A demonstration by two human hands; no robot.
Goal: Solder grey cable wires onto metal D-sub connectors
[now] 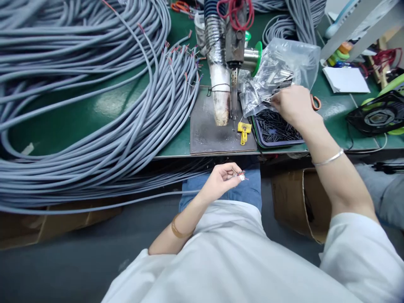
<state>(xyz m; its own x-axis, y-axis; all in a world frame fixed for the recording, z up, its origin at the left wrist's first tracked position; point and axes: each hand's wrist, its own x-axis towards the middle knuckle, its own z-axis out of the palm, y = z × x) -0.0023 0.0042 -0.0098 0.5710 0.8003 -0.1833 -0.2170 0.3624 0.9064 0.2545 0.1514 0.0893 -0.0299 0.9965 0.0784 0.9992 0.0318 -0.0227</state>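
My left hand (222,180) is closed on the end of a grey cable (186,192), held over my lap. Thin stripped wires (243,173), some reddish, stick out past the thumb. My right hand (294,104) reaches to the mouth of a clear plastic bag (304,59) full of small shiny metal parts (277,80). Its fingers are bent together at the bag, and their tips are hidden, so what they grip cannot be made out. Below this hand sits a tray (285,144) of short black tubes (274,126).
Bundled grey cables (126,143) cover the bench's left side. A soldering iron (234,90) points down beside a foil-wrapped duct (220,80), above a dark board (211,139) with a yellow clip (244,131). A solder spool (252,59) stands behind. Right: a black fan (378,115); below, a cardboard box (288,202).
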